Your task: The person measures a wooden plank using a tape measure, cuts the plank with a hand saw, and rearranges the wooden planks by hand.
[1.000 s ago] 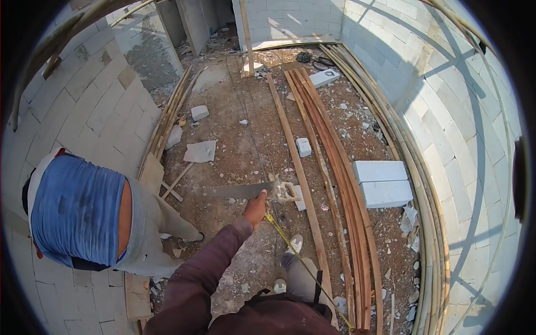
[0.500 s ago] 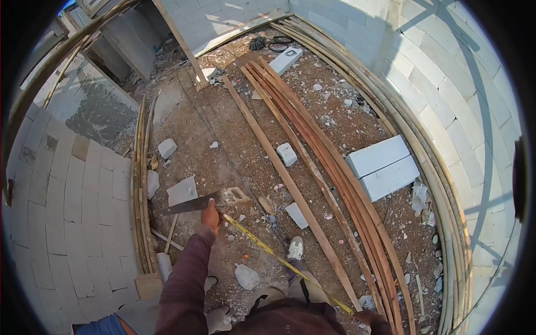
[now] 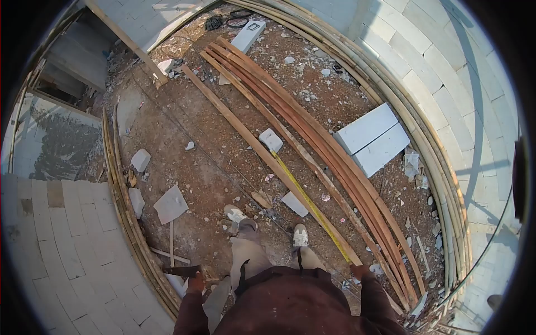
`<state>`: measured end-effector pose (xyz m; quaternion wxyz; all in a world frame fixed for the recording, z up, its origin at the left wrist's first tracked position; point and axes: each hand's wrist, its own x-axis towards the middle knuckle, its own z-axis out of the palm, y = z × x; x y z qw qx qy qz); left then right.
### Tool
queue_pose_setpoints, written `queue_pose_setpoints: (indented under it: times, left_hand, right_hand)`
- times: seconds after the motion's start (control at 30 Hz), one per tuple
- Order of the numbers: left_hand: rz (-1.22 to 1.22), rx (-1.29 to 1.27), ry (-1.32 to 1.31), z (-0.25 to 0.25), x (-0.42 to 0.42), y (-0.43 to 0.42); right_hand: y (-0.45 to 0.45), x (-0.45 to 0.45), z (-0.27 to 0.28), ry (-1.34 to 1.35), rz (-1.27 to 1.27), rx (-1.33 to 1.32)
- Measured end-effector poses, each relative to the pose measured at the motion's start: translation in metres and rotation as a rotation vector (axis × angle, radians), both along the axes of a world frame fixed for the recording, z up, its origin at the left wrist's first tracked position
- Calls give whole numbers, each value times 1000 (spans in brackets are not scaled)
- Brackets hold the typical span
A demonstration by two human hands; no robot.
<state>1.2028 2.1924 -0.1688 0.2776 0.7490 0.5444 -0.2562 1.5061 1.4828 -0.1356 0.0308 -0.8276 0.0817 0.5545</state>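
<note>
My left hand, low on the left, is closed on a handsaw, whose dark blade points left; the saw's handle does not show. My right hand is closed around the near end of a tape measure, and its case cannot be made out. The yellow tape is drawn out from that hand along a long wooden plank, lying on or just over it. Its far end is close to a small white block.
Reddish boards lie right of the plank. Bamboo poles line the right wall, with more poles at left. Two large white blocks sit beyond the boards. Rubble and a thin cable cross the dirt floor. A grey trouser leg shows beside me.
My left hand has drawn back toward my body with the saw, away from the tape. The tape has swung from across the floor onto the plank. My view has turned and my feet have shifted.
</note>
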Motion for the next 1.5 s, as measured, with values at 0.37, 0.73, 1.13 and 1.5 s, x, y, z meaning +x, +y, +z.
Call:
queue_pose_setpoints:
  times: [0.37,0.73,1.13,1.5]
  left_hand:
    - [101,-478,81,24,130,200]
    - [282,-437,-309,39,382,436]
    - [147,-423,207,45,477,540]
    - [23,-353,239,100,686,590]
  right_hand:
    - [297,95,35,-56,-453,-60]
    - [457,195,-14,-255,-370,-18]
    - [619,361,-57,-43,-468,-88]
    - [786,591,-52,-31,-434,-22]
